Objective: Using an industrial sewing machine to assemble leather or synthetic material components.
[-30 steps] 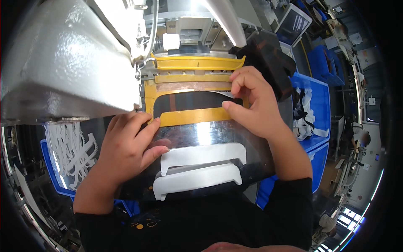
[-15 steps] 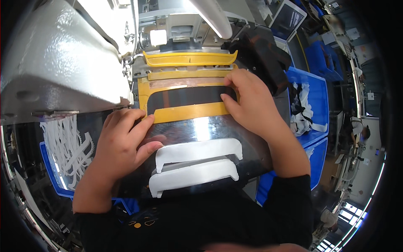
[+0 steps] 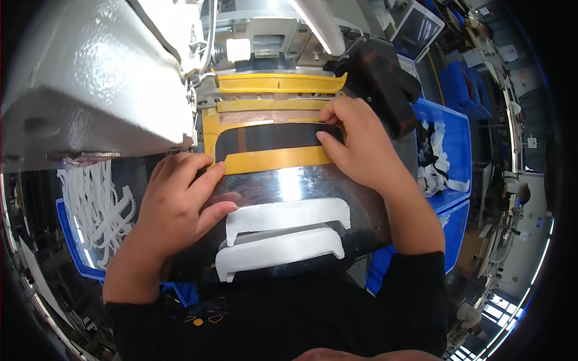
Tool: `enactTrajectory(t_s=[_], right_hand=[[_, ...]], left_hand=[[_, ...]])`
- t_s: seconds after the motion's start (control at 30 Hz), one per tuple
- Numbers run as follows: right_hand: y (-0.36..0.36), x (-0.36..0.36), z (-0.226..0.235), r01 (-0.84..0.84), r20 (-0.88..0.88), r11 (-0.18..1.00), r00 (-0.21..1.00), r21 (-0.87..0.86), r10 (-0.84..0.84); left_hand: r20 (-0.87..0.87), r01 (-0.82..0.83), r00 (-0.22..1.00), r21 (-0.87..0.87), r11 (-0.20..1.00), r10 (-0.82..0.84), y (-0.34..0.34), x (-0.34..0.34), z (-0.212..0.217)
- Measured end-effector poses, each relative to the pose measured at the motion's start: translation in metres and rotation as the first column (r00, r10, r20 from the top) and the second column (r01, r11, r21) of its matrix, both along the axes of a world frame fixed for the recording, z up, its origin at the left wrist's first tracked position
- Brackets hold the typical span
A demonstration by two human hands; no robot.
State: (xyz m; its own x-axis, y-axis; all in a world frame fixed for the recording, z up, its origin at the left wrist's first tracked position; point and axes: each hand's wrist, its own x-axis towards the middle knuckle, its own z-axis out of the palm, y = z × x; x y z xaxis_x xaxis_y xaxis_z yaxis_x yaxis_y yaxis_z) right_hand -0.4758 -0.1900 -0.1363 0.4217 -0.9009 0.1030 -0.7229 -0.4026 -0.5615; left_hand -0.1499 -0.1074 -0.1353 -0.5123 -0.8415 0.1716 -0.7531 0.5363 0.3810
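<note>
A dark strip of fabric (image 3: 271,137) lies in a yellow frame template (image 3: 271,159) on a shiny metal machine bed (image 3: 283,183). My left hand (image 3: 177,201) lies flat at the frame's left corner, fingers pressing its lower yellow bar. My right hand (image 3: 358,144) rests on the frame's right end, fingertips on the dark strip and the yellow bar. Nearer to me, two white curved padded pieces (image 3: 283,234) sit on the metal bed, one behind the other. Neither hand grips anything.
A large grey-white sewing machine head (image 3: 90,84) overhangs the left. A yellow clamp (image 3: 277,83) sits behind the frame, a black box (image 3: 379,78) to its right. Blue bins hold white straps at left (image 3: 90,204) and pieces at right (image 3: 439,156).
Both hands have stayed on the yellow frame; the right fingers have shifted slightly along its right end. The view has tilted a little.
</note>
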Motion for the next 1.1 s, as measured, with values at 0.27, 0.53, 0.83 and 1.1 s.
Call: enactTrajectory(t_s=[0.27,0.53,0.83,1.1], right_hand=[[0.0,-0.006,0.004,-0.025,-0.071,0.999,0.997,-0.033,0.023],[0.019,-0.016,0.039,-0.249,0.25,0.958,0.927,-0.145,0.279],[0.028,-0.029,0.002,-0.171,0.639,0.973,0.769,0.153,0.035],[0.01,-0.029,-0.019,-0.15,0.539,0.95,0.842,0.274,-0.022]], left_hand=[[0.013,0.014,1.0,0.007,1.0,-0.014,-0.002,0.002,0.001],[-0.302,-0.159,0.947,-0.136,0.978,0.112,0.01,0.001,-0.004],[-0.541,-0.408,0.79,-0.117,0.905,0.287,0.06,0.029,0.051],[-0.819,-0.927,0.091,0.137,0.348,0.566,0.188,0.253,0.017]])
